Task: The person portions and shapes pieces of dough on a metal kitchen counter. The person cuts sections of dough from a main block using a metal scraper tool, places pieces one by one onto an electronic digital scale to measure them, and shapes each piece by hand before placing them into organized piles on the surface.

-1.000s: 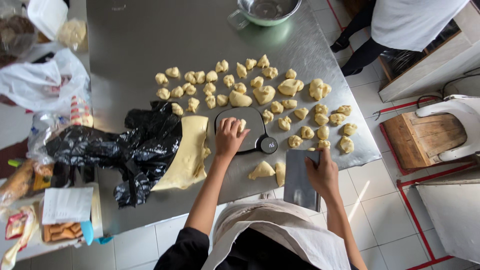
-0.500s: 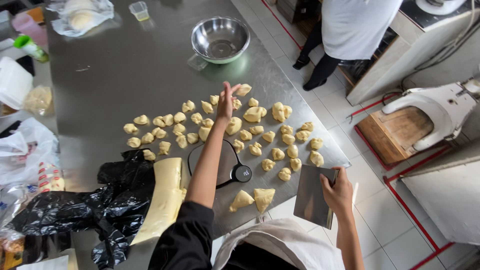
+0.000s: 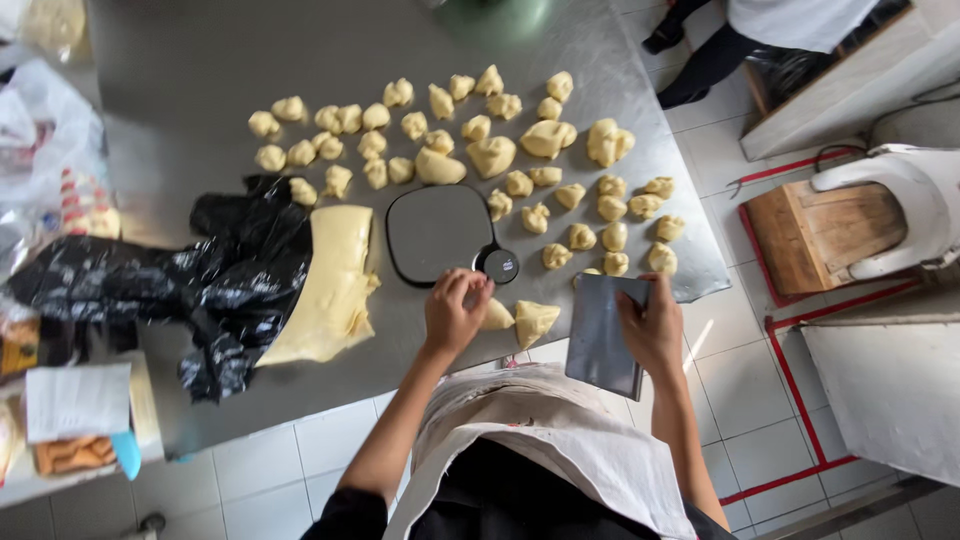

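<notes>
**Left hand back at the near edge, on a cut lump of dough**

Half a second ago the left arm was stretched out to the far rows of dough; now the left hand (image 3: 455, 312) is drawn back to the near edge of the bench (image 3: 180, 120), its fingers (image 3: 470, 290) curled down together on a dough piece (image 3: 495, 316) that shows just to their right. Whether they clamp it or only press on it cannot be told, since the hand covers most of it. A second cut piece (image 3: 534, 322) lies just beyond that, apart from the hand. The reach outward looks like a portion set down among the others, so the work seems to be on the next lump.

The right hand (image 3: 652, 330) is closed on a flat metal scraper (image 3: 600, 335), its fingers wrapped over the blade's right edge, the blade held partly off the bench edge above the floor tiles.

Just ahead of the left fingers sits a dark kitchen scale (image 3: 440, 232) with a round dial at its corner. To their left lies the long slab of uncut dough (image 3: 330, 285), resting partly on a crumpled black plastic bag (image 3: 170, 280). Beyond the scale, the portioned dough balls (image 3: 480, 130) are spread in loose rows, several close against the scale's far and right sides, leaving little bare room there. Another person's legs (image 3: 710, 60) stand at the far right corner of the bench.
</notes>
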